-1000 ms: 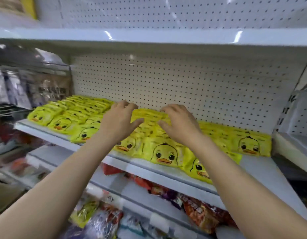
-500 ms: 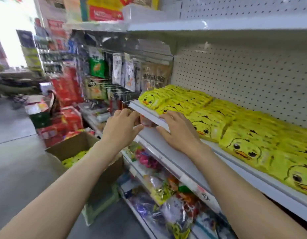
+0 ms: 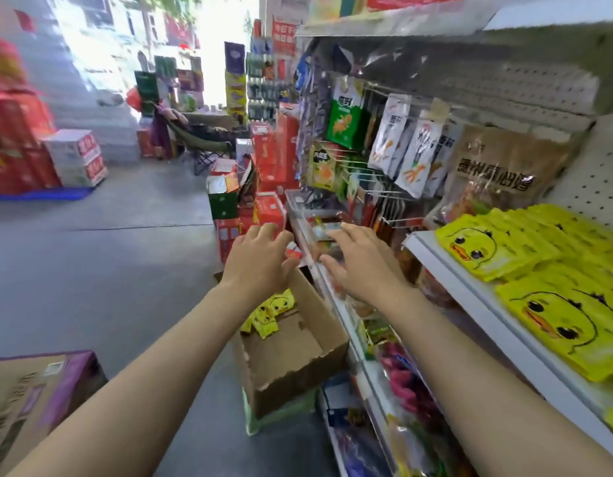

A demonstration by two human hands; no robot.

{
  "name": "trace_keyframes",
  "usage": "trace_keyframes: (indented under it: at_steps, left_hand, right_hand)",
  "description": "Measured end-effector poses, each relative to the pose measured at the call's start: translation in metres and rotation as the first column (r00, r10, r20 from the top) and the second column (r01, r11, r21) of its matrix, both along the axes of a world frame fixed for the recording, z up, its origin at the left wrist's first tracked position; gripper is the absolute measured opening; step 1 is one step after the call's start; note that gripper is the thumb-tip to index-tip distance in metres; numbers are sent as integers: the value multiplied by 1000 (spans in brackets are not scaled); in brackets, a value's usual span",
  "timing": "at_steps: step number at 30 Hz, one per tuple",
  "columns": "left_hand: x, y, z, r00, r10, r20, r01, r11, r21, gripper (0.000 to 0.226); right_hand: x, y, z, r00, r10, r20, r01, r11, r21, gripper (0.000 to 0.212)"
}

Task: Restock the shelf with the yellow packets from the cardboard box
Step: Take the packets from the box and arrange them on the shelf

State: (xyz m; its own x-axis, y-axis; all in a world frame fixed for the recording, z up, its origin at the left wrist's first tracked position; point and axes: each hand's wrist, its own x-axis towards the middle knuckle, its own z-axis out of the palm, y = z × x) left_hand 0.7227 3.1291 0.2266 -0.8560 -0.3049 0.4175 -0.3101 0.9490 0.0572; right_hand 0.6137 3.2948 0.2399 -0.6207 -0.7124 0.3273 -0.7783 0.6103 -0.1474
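Both hands are empty now, fingers loosely spread: the left hand and the right hand are held out side by side in the air, above the far end of the box. A second ago they were pressed on the packets at the shelf; the shelf has since been left and the view swung down the aisle. One load appears to be placed, and the next trip to the box seems to be under way.

A small cluster of packets is seen in the box's far left corner; the rest of the box floor is bare cardboard. The box stands on the floor, hard against the lower shelves' front edge. Stocked packets lie in rows to the front edge of the shelf.

Room is open to the left across the aisle floor. To the right, the shelf edges are close beside the right forearm, so the reach is best made straight down.
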Motion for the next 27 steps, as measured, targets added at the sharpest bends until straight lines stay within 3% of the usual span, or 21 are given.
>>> trace_keyframes:
  at_steps: [6, 15, 21, 27]
  left_hand:
    - [-52, -82, -26, 994, 97, 57, -97, 995, -4, 50]
    - [-131, -186, -99, 979, 41, 200, -53, 997, 56, 50]
    - [-185, -217, -178, 942, 42, 332, -87, 989, 122, 52]
    - [-229, -242, -288, 857, 104, 505, -235, 951, 202, 50]
  right_hand:
    - [-55, -89, -24, 998, 61, 34, -63, 997, 47, 52]
    - [-132, -189, -100, 985, 35, 171, -56, 992, 116, 53]
    - [-201, -230, -185, 949, 17, 315, -78, 981, 180, 51]
    - [-268, -265, -303, 875, -29, 484, -137, 942, 305, 50]
